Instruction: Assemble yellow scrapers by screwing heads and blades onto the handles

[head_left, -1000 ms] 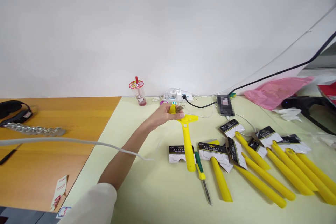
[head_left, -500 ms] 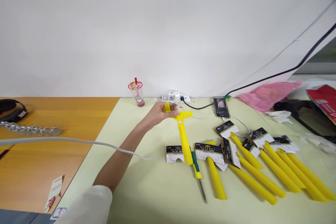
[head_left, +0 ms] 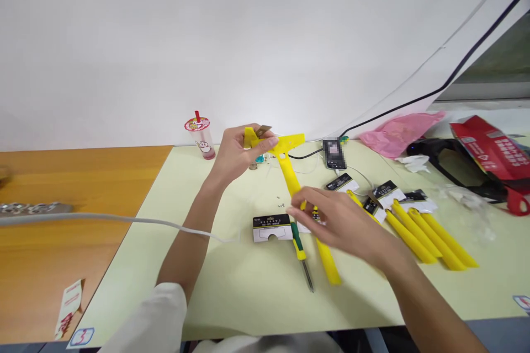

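Observation:
My left hand [head_left: 240, 151] is closed on the wide head of a yellow plastic scraper [head_left: 285, 162], holding it up over the table. A small dull metal plate [head_left: 264, 130] sticks up beside those fingers. In front of the scraper's lower handle is my right hand [head_left: 327, 218], slightly blurred, its thumb and forefinger apart with yellow showing between them; I cannot tell whether it touches the handle. Below lie a black and white card sleeve [head_left: 272, 228] and a green and yellow screwdriver [head_left: 298, 242]. Another yellow scraper [head_left: 329, 262] lies partly hidden under my right hand.
Several carded yellow scrapers [head_left: 434, 240] lie to the right. Toward the wall are a drink cup [head_left: 202, 138], a phone [head_left: 334, 154] and a black cable [head_left: 397, 102]. A pink bag [head_left: 399, 132] and red box [head_left: 492, 149] stand right. A pale cable [head_left: 124, 218] crosses the left.
My right hand has come into view from the right and reached the scraper's handle. My left hand has lifted the scraper a little. The view has shifted slightly to the right.

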A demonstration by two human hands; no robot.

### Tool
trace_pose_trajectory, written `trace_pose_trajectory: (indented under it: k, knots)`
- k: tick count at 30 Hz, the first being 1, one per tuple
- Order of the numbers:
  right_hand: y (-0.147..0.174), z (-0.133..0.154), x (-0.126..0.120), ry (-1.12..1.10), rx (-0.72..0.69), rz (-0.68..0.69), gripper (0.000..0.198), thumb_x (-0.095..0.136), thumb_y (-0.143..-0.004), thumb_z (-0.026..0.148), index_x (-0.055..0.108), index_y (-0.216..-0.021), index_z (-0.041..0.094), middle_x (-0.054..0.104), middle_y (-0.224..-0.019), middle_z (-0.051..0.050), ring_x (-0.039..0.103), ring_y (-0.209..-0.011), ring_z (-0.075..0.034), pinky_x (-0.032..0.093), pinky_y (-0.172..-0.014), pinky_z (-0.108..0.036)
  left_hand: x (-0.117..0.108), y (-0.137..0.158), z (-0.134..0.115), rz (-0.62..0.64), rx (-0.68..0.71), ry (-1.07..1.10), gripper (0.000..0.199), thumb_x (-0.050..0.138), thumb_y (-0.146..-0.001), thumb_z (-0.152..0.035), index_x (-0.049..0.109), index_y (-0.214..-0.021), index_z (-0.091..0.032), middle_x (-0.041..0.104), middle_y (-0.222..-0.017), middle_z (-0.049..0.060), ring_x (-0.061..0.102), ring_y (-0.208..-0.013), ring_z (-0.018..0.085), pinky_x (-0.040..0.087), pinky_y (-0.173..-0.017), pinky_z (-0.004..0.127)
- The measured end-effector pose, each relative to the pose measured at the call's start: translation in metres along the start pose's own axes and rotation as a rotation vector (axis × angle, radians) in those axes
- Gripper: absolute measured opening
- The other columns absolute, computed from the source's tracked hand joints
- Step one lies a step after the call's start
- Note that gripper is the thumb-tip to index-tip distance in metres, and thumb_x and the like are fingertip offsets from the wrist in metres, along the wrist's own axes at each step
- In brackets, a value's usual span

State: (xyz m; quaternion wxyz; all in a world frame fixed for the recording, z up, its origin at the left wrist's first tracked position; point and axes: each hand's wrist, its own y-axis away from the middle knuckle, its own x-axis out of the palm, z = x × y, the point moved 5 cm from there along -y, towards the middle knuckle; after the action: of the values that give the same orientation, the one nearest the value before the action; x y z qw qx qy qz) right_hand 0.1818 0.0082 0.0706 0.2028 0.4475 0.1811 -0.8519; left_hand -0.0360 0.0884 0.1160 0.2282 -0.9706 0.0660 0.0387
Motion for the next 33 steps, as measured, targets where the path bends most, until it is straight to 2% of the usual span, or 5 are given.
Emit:
trace_pose_trajectory:
  k: [5, 11, 21, 28, 33]
  knots:
    - [-0.038, -0.044, 0.043, 0.178, 0.147, 0.348, 0.032, 0.075, -0.101, 0.054, 0.070, -0.095, 0.023, 0.080, -0.099, -0.008, 0.075, -0.087, -0.027, 0.047, -0.071, -0.035, -0.003, -0.006, 0.006, -0.052, 0.045, -0.155, 0.026, 0.090, -0.086, -0.044, 0.080, -0.086, -0.020, 0.079, -0.096, 0.007, 0.070, -0.085, 0.021, 0.059, -0.075, 0.035]
    - [-0.028, -0.056, 0.087, 0.120, 0.119, 0.578, 0.065, 0.096, -0.080, 0.055, 0.069, -0.129, 0.023, 0.074, -0.128, -0.011, 0.073, -0.113, -0.033, 0.054, -0.087, -0.037, -0.024, -0.006, 0.016, -0.088, 0.062, -0.236, 0.026, 0.091, -0.085, -0.040, 0.075, -0.080, -0.020, 0.076, -0.091, 0.005, 0.070, -0.087, 0.021, 0.059, -0.081, 0.035]
    - [-0.013, -0.051, 0.105, 0.137, 0.070, 0.391, 0.051, 0.088, -0.094, 0.045, 0.065, -0.132, 0.020, 0.070, -0.134, -0.015, 0.064, -0.125, -0.037, 0.049, -0.109, -0.049, -0.022, -0.008, 0.012, -0.060, 0.112, -0.243, 0.019, 0.088, -0.088, -0.036, 0.078, -0.082, -0.022, 0.076, -0.086, 0.004, 0.069, -0.084, 0.020, 0.060, -0.078, 0.035]
    - [0.017, -0.037, 0.050, 0.038, 0.057, -0.074, 0.025, 0.070, -0.107, 0.047, 0.065, -0.119, 0.025, 0.073, -0.124, -0.012, 0.070, -0.116, -0.032, 0.052, -0.104, -0.045, -0.023, -0.008, 0.010, -0.059, 0.114, -0.220, 0.021, 0.089, -0.086, -0.038, 0.077, -0.081, -0.022, 0.076, -0.085, 0.003, 0.071, -0.086, 0.021, 0.060, -0.079, 0.034]
    - [0.024, -0.045, 0.080, 0.307, 0.270, 0.306, 0.035, 0.079, -0.101, 0.046, 0.065, -0.123, 0.023, 0.077, -0.118, -0.011, 0.077, -0.105, -0.036, 0.054, -0.088, -0.043, -0.021, -0.008, 0.012, -0.025, 0.067, -0.179, 0.022, 0.088, -0.089, -0.039, 0.078, -0.082, -0.021, 0.075, -0.085, 0.004, 0.070, -0.082, 0.020, 0.060, -0.077, 0.035]
